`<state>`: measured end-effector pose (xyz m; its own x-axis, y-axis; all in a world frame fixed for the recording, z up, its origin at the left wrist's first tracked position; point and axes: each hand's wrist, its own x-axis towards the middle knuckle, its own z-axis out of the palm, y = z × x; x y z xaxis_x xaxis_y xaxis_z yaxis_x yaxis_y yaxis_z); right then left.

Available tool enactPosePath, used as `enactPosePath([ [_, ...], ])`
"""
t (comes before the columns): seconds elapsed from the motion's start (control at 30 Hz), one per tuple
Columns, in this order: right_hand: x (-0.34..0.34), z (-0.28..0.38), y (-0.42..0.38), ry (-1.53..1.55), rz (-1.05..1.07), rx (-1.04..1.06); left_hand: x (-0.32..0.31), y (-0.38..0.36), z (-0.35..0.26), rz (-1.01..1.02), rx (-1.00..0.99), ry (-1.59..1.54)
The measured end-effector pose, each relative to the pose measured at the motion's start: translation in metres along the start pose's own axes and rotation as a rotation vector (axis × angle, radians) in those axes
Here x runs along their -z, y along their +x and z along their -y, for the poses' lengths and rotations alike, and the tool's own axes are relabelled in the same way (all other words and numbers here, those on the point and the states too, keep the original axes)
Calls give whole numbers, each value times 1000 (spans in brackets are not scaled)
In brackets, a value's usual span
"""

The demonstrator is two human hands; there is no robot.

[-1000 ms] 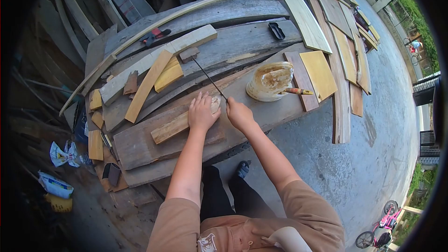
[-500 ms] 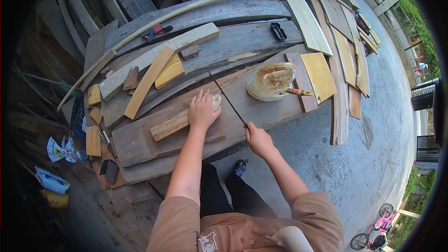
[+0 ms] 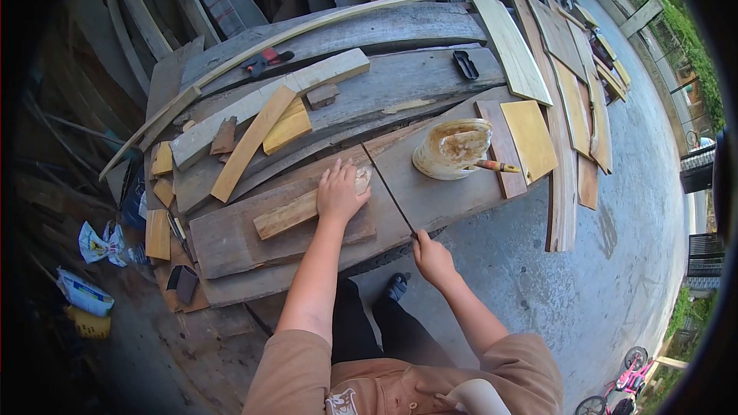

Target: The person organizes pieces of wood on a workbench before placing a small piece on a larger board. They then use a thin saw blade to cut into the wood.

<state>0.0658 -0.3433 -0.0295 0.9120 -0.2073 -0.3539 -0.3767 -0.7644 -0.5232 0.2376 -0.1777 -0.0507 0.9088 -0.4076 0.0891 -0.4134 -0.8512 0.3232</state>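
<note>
My left hand (image 3: 342, 194) lies over a short wooden block (image 3: 286, 217), fingers gripping it near its right end. That block rests on a dark, weathered board (image 3: 223, 237) on the workbench. My right hand (image 3: 435, 259) is closed around the near end of a long, thin, dark blade-like tool (image 3: 390, 192). Seen edge-on, the tool slants across the bench just right of the block's pale, rough end. Right of the tool stands a stained plastic tub (image 3: 430, 163), with a paintbrush (image 3: 498, 166) at its right side.
Wood offcuts (image 3: 254, 142) and a red-and-black clamp (image 3: 267, 61) lie farther back on the bench. A small black tray (image 3: 465, 65) sits near the back right. Long planks (image 3: 561, 192) jut out at the right. Bags (image 3: 84, 292) lie on the floor at left.
My right hand has drawn the thin tool slightly toward my body. My left hand keeps its place on the block. The whole view has shifted a little.
</note>
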Motion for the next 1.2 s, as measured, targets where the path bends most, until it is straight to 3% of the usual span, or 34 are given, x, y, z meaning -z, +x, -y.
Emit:
enactPosePath([
  [0.17,11,-4,-22,6,-6,-14,-1,0,2,12,-5,-18],
  [0.47,9,61,121,8,-37,159,-4,-1,2,-18,-7,-23],
  [0.57,5,61,112,-14,-58,135,-2,-1,2,-5,-7,-21],
  [0.8,9,-4,-5,-44,-14,17,-3,-1,2,-1,-5,-25],
  [0.9,14,-12,-21,-55,-13,12,-5,-1,3,-17,-9,-31],
  [1.2,6,46,108,11,-67,164,-5,0,3,-40,-1,-35],
])
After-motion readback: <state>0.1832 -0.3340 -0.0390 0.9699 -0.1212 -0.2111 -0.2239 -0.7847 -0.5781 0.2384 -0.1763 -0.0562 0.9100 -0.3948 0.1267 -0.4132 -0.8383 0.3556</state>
